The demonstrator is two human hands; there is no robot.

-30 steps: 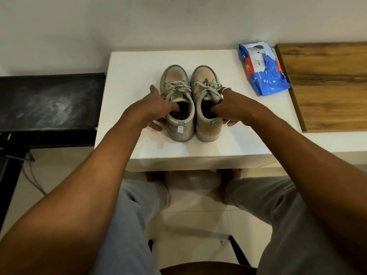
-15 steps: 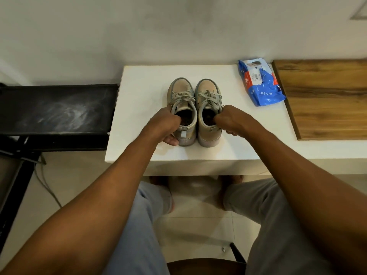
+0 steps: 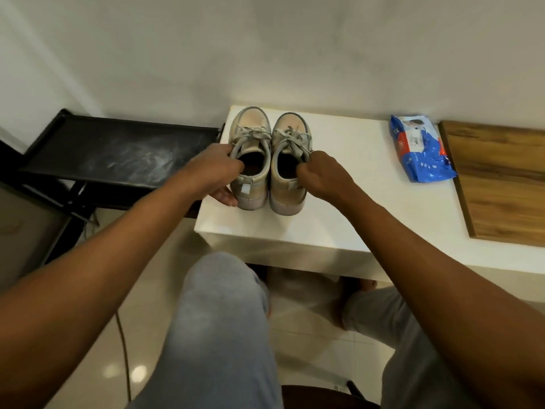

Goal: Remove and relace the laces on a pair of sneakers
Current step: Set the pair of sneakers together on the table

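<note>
Here we are looking down at a white counter [image 3: 354, 208] set against a pale wall [image 3: 265, 54], with the pair of sneakers close to its left edge, side by side and touching, toes to the wall and heels toward us. The left sneaker [image 3: 250, 119] sits right along that left edge and the right sneaker [image 3: 292, 123] just inside it. We can see the laces [image 3: 253, 137] threaded and knotted in loose bows on both. The left hand [image 3: 212, 175] comes in from the outer side of the left sneaker, its grip closed round the collar, fingers curled at the rim of the opening and one digit down beside the heel. The right hand [image 3: 321, 176] mirrors it on the right sneaker, fingers curled tight at the outer side of the collar just below the bow, so that grip is closed on the shoe as well. We cannot tell whether either sole is off the counter. Toward the back right of the counter lies a crumpled blue packet [image 3: 418, 154], just beside a wooden board [image 3: 501, 184] that covers the right end. Off the left edge stands a black stand [image 3: 118, 149], lower and dusty on top. Below us are our knees in light trousers [image 3: 218, 320] over a glossy tiled floor [image 3: 309, 335].
</note>
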